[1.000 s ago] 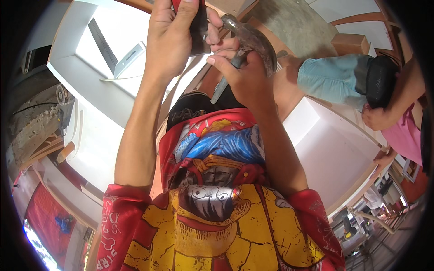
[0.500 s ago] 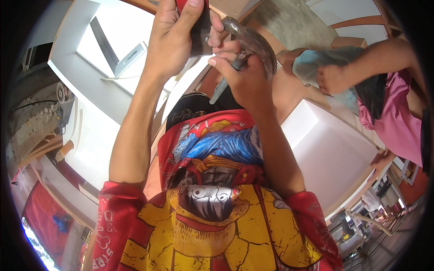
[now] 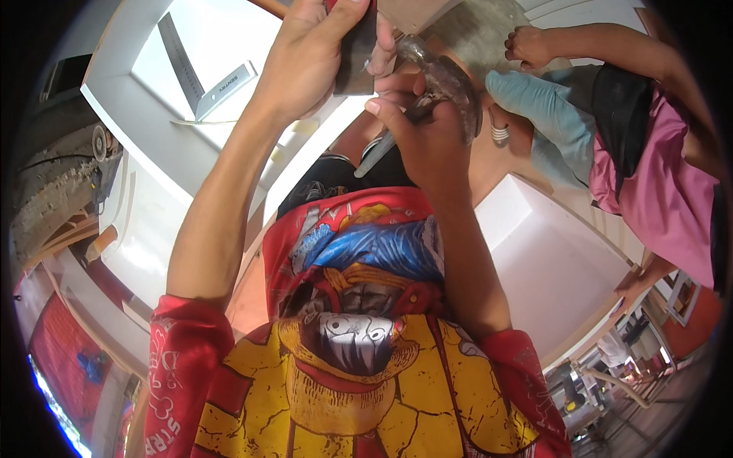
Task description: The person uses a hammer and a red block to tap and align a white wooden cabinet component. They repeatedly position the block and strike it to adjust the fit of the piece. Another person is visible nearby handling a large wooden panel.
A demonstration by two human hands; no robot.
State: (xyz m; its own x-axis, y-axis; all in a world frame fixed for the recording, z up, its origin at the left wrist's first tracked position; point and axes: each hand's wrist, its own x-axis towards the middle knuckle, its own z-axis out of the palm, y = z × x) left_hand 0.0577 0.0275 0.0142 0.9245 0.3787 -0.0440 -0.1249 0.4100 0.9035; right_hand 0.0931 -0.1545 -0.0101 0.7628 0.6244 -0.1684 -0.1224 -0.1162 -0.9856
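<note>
- Thumb (image 3: 345,17) and fingers of your left hand (image 3: 313,61) are closed on a flat dark slab (image 3: 356,61), which has a red part near its top; the picture's upper edge cuts it off, so you cannot tell exactly what it is.
- That slab sits at top centre, just beside your right hand (image 3: 427,137).
- Your right hand is curled around a grey tapered shaft (image 3: 372,158), whose narrow end points down in front of your black shorts (image 3: 393,169).
- Beyond your right knuckles you have a curved, glossy grey-brown piece (image 3: 450,80); whether it joins the shaft is hidden by your grip.
- To your left stands an open white cabinet box (image 3: 113,88), with a metal try square (image 3: 226,89) lying on its bright inner panel.
- Farther left, a grinder-like tool (image 3: 101,143) with a round disc rests on a rough grey surface.
- On your right, another open white box (image 3: 546,267) lies near your forearm.
- Above that box, you have a co-worker in a pink shirt (image 3: 649,179) and pale blue shorts (image 3: 546,107); their hand (image 3: 528,47), fingers bent, is well apart from yours.
</note>
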